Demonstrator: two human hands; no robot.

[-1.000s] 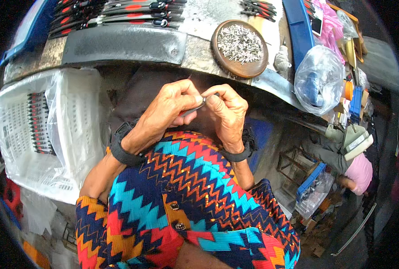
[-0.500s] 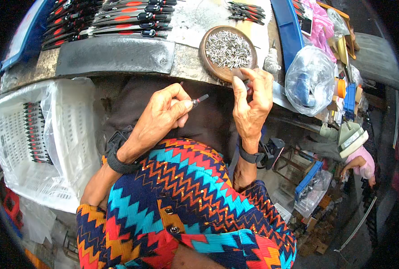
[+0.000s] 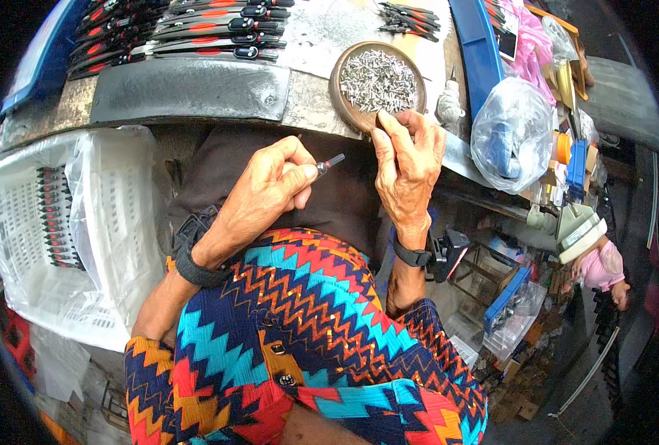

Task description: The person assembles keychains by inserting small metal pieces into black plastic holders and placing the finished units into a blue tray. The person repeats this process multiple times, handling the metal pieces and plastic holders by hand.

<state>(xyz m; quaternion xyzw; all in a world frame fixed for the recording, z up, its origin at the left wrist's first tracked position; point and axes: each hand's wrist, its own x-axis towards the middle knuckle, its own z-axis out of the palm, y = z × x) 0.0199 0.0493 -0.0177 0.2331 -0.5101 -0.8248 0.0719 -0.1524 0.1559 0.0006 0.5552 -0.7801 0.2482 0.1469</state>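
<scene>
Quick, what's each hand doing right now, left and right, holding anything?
Left hand: closed, holding a small thin piece.
Right hand: partly curled by the wooden bowl; can't tell if it holds anything.

Smooth wooden dish (image 3: 337,87) with shiny metal pins (image 3: 379,80); glossy, crinkled plastic bag (image 3: 521,113)
</scene>
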